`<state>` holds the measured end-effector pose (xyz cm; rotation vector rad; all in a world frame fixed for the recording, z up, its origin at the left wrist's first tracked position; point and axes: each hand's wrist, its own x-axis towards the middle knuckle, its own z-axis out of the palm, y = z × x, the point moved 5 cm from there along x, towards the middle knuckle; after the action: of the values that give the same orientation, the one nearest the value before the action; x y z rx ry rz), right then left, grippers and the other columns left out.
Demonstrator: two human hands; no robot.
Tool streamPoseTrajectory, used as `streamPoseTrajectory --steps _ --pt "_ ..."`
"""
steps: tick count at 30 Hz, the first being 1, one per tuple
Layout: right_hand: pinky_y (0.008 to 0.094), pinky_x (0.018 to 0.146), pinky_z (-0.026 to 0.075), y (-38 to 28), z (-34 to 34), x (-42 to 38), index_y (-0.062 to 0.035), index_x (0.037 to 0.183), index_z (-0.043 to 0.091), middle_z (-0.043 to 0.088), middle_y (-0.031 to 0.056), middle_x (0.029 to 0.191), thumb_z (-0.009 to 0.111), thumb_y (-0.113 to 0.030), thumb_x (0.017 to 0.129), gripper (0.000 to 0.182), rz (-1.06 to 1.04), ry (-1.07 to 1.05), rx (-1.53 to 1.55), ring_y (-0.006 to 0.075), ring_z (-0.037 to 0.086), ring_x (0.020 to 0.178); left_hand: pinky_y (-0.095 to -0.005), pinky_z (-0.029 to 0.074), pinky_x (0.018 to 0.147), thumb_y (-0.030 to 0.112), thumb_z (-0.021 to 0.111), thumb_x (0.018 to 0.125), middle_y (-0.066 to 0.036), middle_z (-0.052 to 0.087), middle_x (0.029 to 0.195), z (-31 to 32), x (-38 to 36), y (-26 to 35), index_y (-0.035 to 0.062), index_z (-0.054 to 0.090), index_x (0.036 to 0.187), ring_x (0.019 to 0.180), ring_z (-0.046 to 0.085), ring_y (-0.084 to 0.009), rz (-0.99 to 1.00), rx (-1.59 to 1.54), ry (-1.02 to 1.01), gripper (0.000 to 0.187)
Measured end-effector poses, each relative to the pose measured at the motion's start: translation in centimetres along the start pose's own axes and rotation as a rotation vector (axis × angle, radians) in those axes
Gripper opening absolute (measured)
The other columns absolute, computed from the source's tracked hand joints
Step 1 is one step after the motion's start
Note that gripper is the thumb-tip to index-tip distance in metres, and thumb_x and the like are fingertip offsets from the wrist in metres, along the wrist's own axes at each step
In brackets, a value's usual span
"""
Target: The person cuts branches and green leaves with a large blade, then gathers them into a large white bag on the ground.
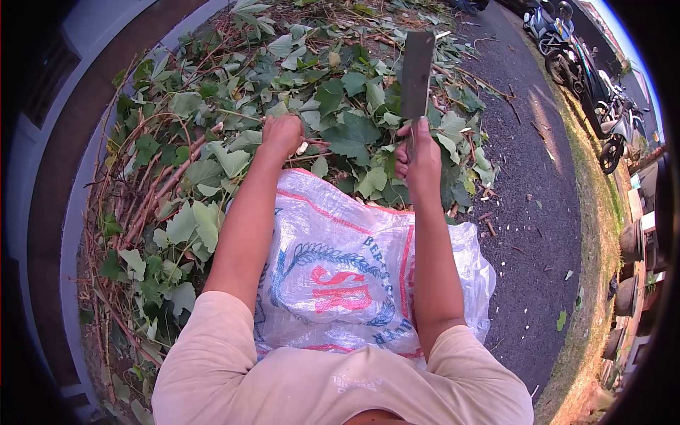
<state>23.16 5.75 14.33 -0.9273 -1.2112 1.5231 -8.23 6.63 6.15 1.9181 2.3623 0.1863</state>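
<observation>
My right hand [421, 159] is wrapped round the handle of a cleaver [416, 74]. Its broad, dark rectangular blade points up and away from me, above the leaves. Left of it, my left hand [283, 134] is closed on a thin stem [241, 115], with a pale cut end showing by the fingers. Both hands are over a large heap of cut green leaves and branches [350, 134]. Across my lap lies a white woven plastic sack [333, 255] with red and blue print, its far edge touching the heap.
Long brown vines and branches [166, 180] are bundled at the left, beside a pale wall base [60, 212]. Dark asphalt [528, 234] with scattered chips runs along the right. Beyond it are a grass strip [602, 212], parked motorcycles [613, 131] and several pots [627, 297].
</observation>
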Motion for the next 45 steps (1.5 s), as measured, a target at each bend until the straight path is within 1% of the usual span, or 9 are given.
streamPoseTrajectory --steps 5,7,8,14,18,26,29,30,45 --pt "0.0251 0.052 0.036 2.5 1.2 0.0 -0.0022 0.106 0.056 0.044 0.0009 0.065 0.04 -0.061 0.111 0.061 -0.674 0.091 -0.151 0.0098 0.046 0.06 -0.0497 0.053 0.1 0.009 0.072 0.088 -0.017 0.078 0.107 -0.3 -0.6 2.5 0.0064 0.081 0.101 0.106 0.074 -0.0317 0.032 0.128 0.011 0.016" --pt "0.0292 0.052 0.04 14.6 -1.5 2.4 -0.0018 0.099 0.058 0.049 0.0048 0.066 0.04 -0.063 0.11 0.065 -0.332 0.058 -0.544 0.0131 0.049 0.058 -0.048 0.058 0.093 0.005 0.065 0.09 -0.02 0.077 0.111 -1.1 -2.2 3.7 0.0016 0.078 0.107 0.108 0.075 -0.0318 -0.003 0.124 -0.025 0.022" --pt "0.033 0.05 0.041 23.3 -4.4 4.1 -0.0035 0.095 0.061 0.054 0.0091 0.066 0.041 -0.066 0.109 0.067 0.443 -0.099 -0.536 0.0166 0.051 0.054 -0.048 0.058 0.093 0.005 0.065 0.09 -0.02 0.077 0.111 -1.1 -2.6 3.9 0.0016 0.078 0.107 0.108 0.075 -0.0318 0.002 0.13 -0.007 0.022" --pt "0.0297 0.047 0.032 16.5 -3.9 2.1 -0.0064 0.115 0.056 0.044 0.0014 0.067 0.047 -0.063 0.108 0.058 0.734 -0.069 0.055 0.011 0.035 0.051 -0.0463 0.059 0.092 0.017 0.08 0.086 -0.015 0.079 0.111 0.4 -2.4 0.7 0.0126 0.084 0.104 0.105 0.075 -0.0319 -0.093 -0.126 -0.124 0.018" --pt "0.0287 0.046 0.031 10.9 -4.0 2.0 -0.0069 0.113 0.056 0.043 0.0008 0.067 0.045 -0.061 0.109 0.056 0.578 0.055 0.226 0.0096 0.035 0.051 -0.0475 0.058 0.093 0.022 0.082 0.087 -0.016 0.079 0.107 -0.6 -1.1 0.7 0.0164 0.085 0.107 0.103 0.074 -0.0353 -0.032 -0.303 0.001 0.021" --pt "0.0239 0.052 0.03 0.2 -0.8 -0.7 -0.0033 0.116 0.055 0.045 -0.0009 0.069 0.039 -0.052 0.114 0.051 -0.626 0.225 -0.087 0.0068 0.04 0.058 -0.0491 0.059 0.091 0.019 0.077 0.091 -0.019 0.078 0.103 9.9 1.9 6.3 0.0144 0.084 0.108 0.1 0.074 -0.039 0.146 -0.412 -0.048 0.019" --pt "0.0304 0.051 0.041 14.6 -4.4 2.0 -0.0013 0.101 0.057 0.049 0.005 0.065 0.04 -0.059 0.112 0.061 -0.254 0.148 -0.634 0.0144 0.05 0.055 -0.0483 0.058 0.088 0.013 0.076 0.089 -0.023 0.076 0.101 11.1 2.5 6.2 0.0089 0.082 0.109 0.098 0.074 -0.0407 0.215 -0.39 0.027 0.021" --pt "0.0357 0.045 0.041 23.6 -7.6 4.4 -0.0022 0.094 0.058 0.05 0.0073 0.061 0.041 -0.062 0.11 0.065 0.373 -0.048 -0.577 0.0187 0.053 0.05 -0.0483 0.058 0.088 0.013 0.076 0.089 -0.023 0.076 0.101 10.8 2.2 6.5 0.0089 0.082 0.109 0.098 0.074 -0.0407 0.222 -0.391 0.035 0.021" --pt "0.0247 0.045 0.028 14.0 -5.4 2.7 -0.0085 0.11 0.058 0.042 -0.0026 0.067 0.047 -0.061 0.109 0.054 0.666 0.033 0.057 0.0069 0.033 0.048 -0.0503 0.057 0.097 0.032 0.074 0.096 -0.014 0.078 0.115 7.8 1.5 2.0 0.0163 0.082 0.115 0.109 0.073 -0.037 0.06 -0.008 -0.148 0.026"
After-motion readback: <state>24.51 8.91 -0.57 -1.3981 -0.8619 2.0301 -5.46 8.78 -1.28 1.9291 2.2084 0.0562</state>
